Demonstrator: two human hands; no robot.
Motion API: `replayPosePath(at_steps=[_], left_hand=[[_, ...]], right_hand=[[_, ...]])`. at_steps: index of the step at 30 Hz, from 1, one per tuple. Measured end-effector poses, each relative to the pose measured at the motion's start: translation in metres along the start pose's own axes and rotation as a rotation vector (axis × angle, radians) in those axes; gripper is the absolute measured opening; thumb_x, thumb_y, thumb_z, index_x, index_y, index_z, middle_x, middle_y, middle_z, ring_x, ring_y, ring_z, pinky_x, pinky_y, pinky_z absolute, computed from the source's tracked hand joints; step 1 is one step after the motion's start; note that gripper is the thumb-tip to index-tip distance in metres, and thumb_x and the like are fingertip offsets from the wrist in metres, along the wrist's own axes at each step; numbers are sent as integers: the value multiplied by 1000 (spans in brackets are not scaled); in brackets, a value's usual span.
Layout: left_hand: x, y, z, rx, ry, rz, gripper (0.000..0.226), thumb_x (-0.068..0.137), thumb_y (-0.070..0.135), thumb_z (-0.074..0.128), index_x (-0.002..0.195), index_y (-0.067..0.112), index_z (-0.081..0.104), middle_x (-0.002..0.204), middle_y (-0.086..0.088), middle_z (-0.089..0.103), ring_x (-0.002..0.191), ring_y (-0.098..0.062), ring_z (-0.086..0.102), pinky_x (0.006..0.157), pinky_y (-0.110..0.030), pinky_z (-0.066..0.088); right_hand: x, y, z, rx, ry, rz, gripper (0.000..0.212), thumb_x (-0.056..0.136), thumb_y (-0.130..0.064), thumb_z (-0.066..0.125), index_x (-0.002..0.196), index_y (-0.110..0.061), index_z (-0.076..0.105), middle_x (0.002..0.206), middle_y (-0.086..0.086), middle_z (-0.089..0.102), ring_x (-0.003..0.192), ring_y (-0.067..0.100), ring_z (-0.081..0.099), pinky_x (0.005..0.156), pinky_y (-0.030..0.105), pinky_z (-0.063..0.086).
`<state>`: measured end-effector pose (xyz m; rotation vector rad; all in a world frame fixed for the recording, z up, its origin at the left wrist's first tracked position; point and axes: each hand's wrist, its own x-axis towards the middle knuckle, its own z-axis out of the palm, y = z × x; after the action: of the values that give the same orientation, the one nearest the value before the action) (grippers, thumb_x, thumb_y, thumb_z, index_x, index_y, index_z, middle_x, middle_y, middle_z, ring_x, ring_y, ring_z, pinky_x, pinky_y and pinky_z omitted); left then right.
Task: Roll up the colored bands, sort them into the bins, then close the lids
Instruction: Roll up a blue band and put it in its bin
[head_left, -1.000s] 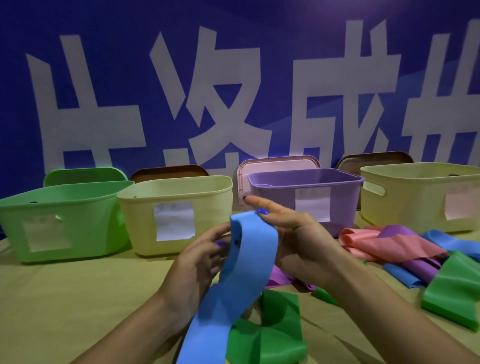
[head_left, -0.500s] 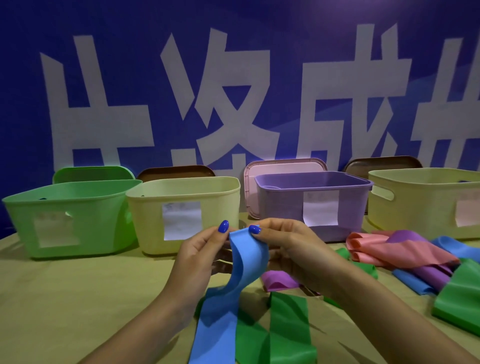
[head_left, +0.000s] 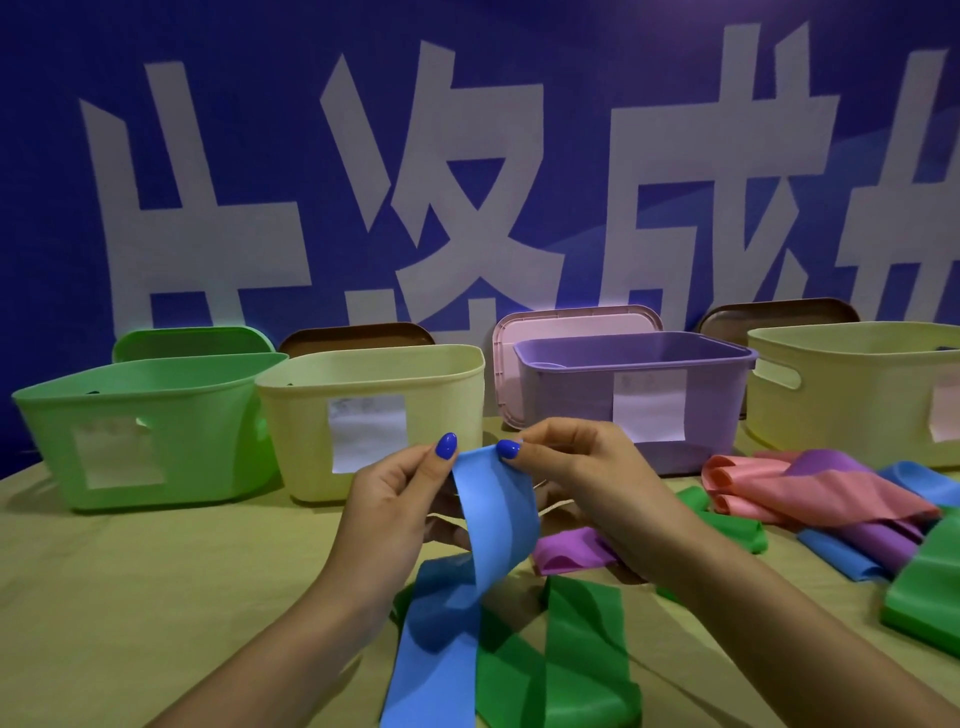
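A long blue band (head_left: 493, 525) hangs from both my hands in front of me. My left hand (head_left: 395, 499) pinches its top left corner and my right hand (head_left: 582, 478) pinches its top right corner. The band's lower part trails down over a green band (head_left: 582, 670) lying on the table. Behind my hands stand a green bin (head_left: 140, 431), a cream bin (head_left: 374, 415), a purple bin (head_left: 639, 389) and another cream bin (head_left: 857, 395), all without lids on them. A purple band (head_left: 566, 551) lies under my right wrist.
A heap of pink (head_left: 810, 493), purple, blue and green bands lies on the table at the right. Lids lean behind the bins: green (head_left: 192, 340), brown (head_left: 358, 338), pink (head_left: 571, 322), brown (head_left: 779, 317). A blue banner wall closes the back.
The blue band's top end was draped over my right hand; both hands have since come together lower down and pinch its top edge at the two corners.
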<state>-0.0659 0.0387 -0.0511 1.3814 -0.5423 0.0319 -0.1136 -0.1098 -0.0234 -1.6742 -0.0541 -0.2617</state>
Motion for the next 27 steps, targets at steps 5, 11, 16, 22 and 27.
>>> replayPosePath(at_steps=[5,11,16,22,27], left_hand=[[0,-1,0,13,6,-10,40,75,38,56,81,1,68,66,-12,66,55,-17,60,45,-24,48],[0,1,1,-30,25,-56,32,73,39,57,70,12,74,65,-10,65,54,-15,58,44,-25,47],[-1,4,4,-97,27,-104,29,74,36,57,65,14,75,66,-10,65,54,-14,58,47,-26,47],[0,-1,3,-108,43,-132,35,73,33,58,86,3,69,78,-16,71,62,-16,64,55,-27,49],[-1,0,3,-108,50,-133,39,71,34,61,87,0,69,76,-20,67,57,-20,58,46,-23,48]], right_hand=[[1,1,-2,-65,18,-30,13,86,-20,64,84,-9,70,74,5,65,50,5,55,46,18,47],[2,0,-3,7,-2,78,16,84,-18,67,85,-3,71,71,5,61,50,10,54,43,19,45],[2,0,-5,62,-34,143,15,82,-16,67,68,-11,73,68,4,52,57,12,45,53,23,47],[2,2,-2,219,-117,248,16,88,-19,60,85,-8,69,72,3,59,53,10,52,56,24,50],[1,0,0,317,-94,306,16,86,-20,61,79,-8,69,57,-1,60,47,10,47,50,23,46]])
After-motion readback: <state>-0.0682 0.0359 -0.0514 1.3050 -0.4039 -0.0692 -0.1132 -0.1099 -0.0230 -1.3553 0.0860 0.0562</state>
